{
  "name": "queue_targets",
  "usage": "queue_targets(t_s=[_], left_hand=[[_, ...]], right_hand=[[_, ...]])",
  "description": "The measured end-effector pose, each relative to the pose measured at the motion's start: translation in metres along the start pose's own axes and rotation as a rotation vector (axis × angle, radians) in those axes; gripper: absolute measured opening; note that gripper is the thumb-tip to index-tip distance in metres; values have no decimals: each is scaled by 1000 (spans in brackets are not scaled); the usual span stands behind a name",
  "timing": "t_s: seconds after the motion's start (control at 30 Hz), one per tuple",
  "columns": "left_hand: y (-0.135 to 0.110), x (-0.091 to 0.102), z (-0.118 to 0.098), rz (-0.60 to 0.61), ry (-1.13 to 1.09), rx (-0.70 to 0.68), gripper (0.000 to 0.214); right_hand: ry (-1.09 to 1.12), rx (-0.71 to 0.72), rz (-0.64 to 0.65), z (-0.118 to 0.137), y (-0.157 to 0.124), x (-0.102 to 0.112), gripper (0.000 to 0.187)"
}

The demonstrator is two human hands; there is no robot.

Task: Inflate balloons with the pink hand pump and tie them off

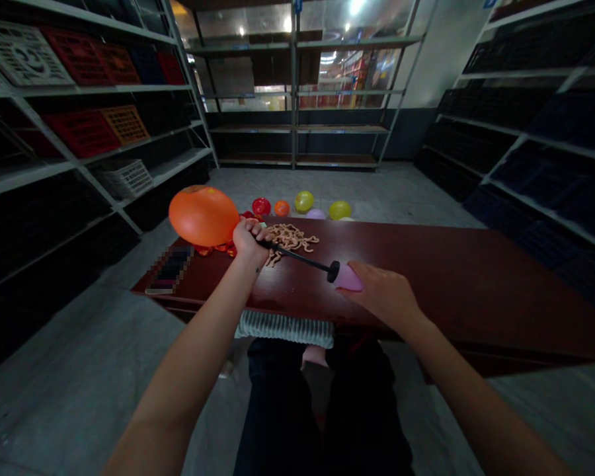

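Note:
My left hand (250,238) is closed around the black end of a hand balloon pump, right beside an inflated orange balloon (203,215). The balloon's neck is hidden by my fingers. From that hand a thin black rod (302,258) slants down to a black cap on the pump's pink body (348,277). My right hand (384,291) wraps around this pink part, low above the table. Behind the rod lies a heap of tan, worm-like strips (290,237). Shiny red-orange pieces (218,250) lie under the orange balloon, partly covered.
The dark red table (426,258) spans the front, with a phone-like pixelated object (171,269) at its left end. On the floor beyond are red (261,206), orange (281,208) and yellow (304,201) balloons. Shelves with crates (82,129) flank the left; more racks stand behind and right.

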State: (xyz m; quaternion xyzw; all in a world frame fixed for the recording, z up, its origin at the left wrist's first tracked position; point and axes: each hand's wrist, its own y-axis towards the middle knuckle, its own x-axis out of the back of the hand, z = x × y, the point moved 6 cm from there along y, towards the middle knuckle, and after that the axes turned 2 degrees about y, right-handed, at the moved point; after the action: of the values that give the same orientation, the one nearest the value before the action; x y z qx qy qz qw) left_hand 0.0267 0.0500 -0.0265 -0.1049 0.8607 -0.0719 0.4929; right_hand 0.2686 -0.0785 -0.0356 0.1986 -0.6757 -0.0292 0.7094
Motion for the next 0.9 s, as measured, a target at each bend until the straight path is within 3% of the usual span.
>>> queue_targets(t_s=[0.17,0.33,0.47,0.63,0.77,0.9], left_hand=[[-16,-13,-1,169,-14,-40,46],[-36,-26,9,268,-29,-63,51],[-54,-38,34,279,-16,-51,53],[-64,-38,64,159,-36,-68,45],[-51,-27,73,49,-60,-29,42],[-29,-13,68,-37,-48,-7,37]], right_hand=[[462,-62,257,-3,5,-7,46],[629,-31,312,-1,9,1,40],[506,-55,265,7,20,10,42],[147,-49,156,24,31,19,49],[-36,-3,39,35,33,22,41],[-109,35,4,39,35,11,37]])
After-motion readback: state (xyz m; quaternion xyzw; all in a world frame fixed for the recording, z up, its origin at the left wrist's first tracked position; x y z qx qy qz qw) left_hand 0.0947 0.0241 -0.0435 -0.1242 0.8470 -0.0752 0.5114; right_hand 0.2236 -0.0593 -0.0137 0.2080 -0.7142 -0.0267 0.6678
